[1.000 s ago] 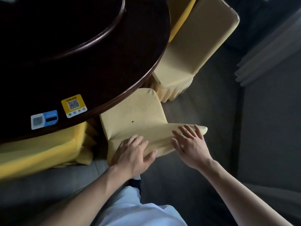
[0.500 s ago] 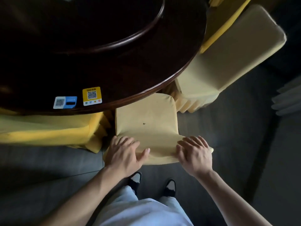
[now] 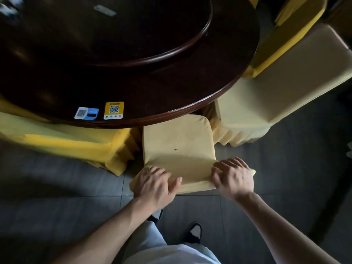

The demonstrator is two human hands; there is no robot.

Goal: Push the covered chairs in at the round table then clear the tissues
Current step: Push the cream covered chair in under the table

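Our left hand (image 3: 156, 185) and right hand (image 3: 233, 178) grip the chair (image 3: 179, 143) back, fingers curled over its top. Seat front is under the bench (image 3: 190, 88) rim; we judge it nearly in. Pale scrap (image 3: 104, 10) mid-bench, blurred, possibly tissue: not yet cleared.

Covered chair (image 3: 179, 145) swings from angled to square-on, and its seat front now sits under the tabletop (image 3: 171, 88) rim. Left grip (image 3: 154, 185) and right grip (image 3: 233, 176) ride forward with the backrest. Shoes (image 3: 194, 230) come into view below.
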